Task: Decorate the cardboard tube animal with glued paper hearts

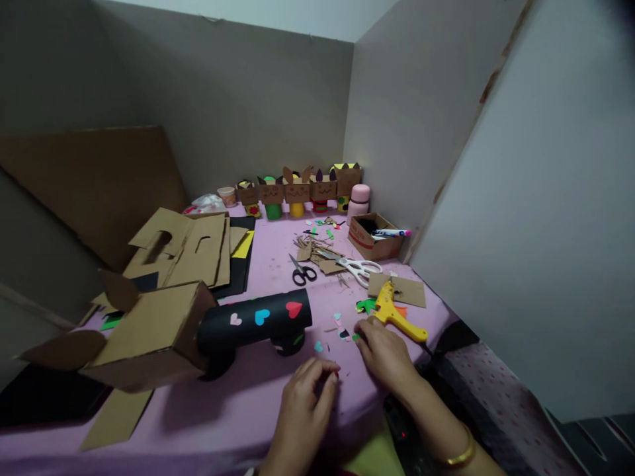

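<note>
We see the left hand (307, 396) curled, its thumb and forefinger pinching a small red piece (336, 375). The right hand (381, 347) bends its fingers beside a green scrap (356, 338) at its ten o'clock on the bench (272, 241); we cannot tell whether it grips this. We find the heart-dotted black tube (278, 318) at the left hand's eleven o'clock.

There are six box-headed figures (213, 325), two scissors (299, 267), one glue gun (395, 317).
</note>
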`<state>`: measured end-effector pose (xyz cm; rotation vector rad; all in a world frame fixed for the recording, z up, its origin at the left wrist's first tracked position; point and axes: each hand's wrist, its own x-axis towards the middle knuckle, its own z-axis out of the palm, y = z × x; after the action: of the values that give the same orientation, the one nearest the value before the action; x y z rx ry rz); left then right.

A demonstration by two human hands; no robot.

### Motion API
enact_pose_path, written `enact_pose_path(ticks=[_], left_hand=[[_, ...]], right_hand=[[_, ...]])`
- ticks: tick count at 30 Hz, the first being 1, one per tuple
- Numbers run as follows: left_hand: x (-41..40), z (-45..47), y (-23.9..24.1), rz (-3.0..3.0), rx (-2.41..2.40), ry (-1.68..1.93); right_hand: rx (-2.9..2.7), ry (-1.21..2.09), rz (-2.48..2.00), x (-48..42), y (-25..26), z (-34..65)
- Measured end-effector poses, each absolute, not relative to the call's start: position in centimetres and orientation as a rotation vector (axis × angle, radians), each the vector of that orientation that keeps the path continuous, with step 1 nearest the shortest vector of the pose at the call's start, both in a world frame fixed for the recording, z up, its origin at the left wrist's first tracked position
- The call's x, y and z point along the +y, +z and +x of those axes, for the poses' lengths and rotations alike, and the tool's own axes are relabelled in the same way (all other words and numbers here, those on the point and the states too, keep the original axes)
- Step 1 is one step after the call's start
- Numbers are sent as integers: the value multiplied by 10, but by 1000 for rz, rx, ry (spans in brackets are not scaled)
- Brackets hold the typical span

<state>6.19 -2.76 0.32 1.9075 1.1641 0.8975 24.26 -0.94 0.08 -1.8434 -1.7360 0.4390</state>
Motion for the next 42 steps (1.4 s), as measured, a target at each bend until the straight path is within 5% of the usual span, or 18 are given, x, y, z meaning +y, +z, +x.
enact_pose_path(ticks=[20,26,34,38,42], left_hand=[[-24,59,-10,1488,1176,1013],[-27,50,-9,1849,1266,1072],[-27,57,-3,2091,1328,968],[-31,45,3,2064,1350,1010],[-35,19,3,2108,1468,851]], right_hand=[[-784,1416,-1097,-31,1,185],[-325,1629,-796,-27,4,185],[-544,1645,-851,-44,5,173],[-1041,1334,-1208,-44,10,195],[-1547,144,-1715,-30,2,260]])
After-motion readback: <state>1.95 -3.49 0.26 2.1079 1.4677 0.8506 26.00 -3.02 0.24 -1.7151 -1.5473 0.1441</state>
